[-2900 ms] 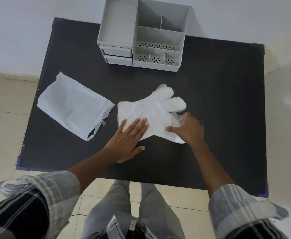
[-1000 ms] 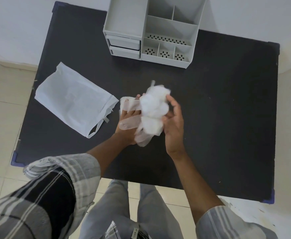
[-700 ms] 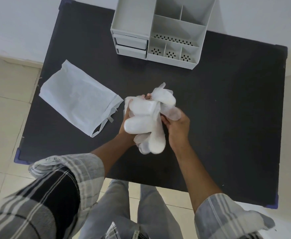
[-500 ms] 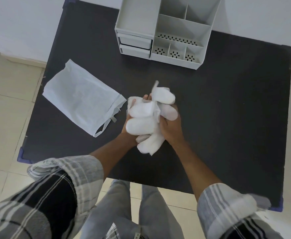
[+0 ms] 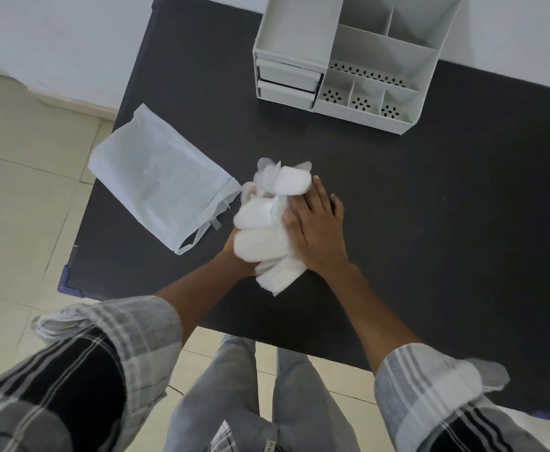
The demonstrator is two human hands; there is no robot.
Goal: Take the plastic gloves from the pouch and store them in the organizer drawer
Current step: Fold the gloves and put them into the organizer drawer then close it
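The translucent white plastic gloves (image 5: 263,230) are bunched into a puffy wad above the black table (image 5: 430,223). My left hand (image 5: 234,252) holds the wad from below and is mostly hidden under it. My right hand (image 5: 316,230) presses against the wad's right side, fingers spread over it. The white drawstring pouch (image 5: 159,177) lies flat on the table to the left, its mouth toward the gloves. The grey organizer (image 5: 342,57) stands at the table's far edge, its two small drawers (image 5: 288,84) on the left front, both closed.
The organizer has open compartments on top and small perforated bins (image 5: 361,101) at its right front. A white wall runs behind the table. Tiled floor lies left of the table, whose near edge is at my legs.
The gloves lay flat on the table earlier; both hands gathered them up and crumpled them into a wad. Over the last half second my right hand flattened against the bundle.
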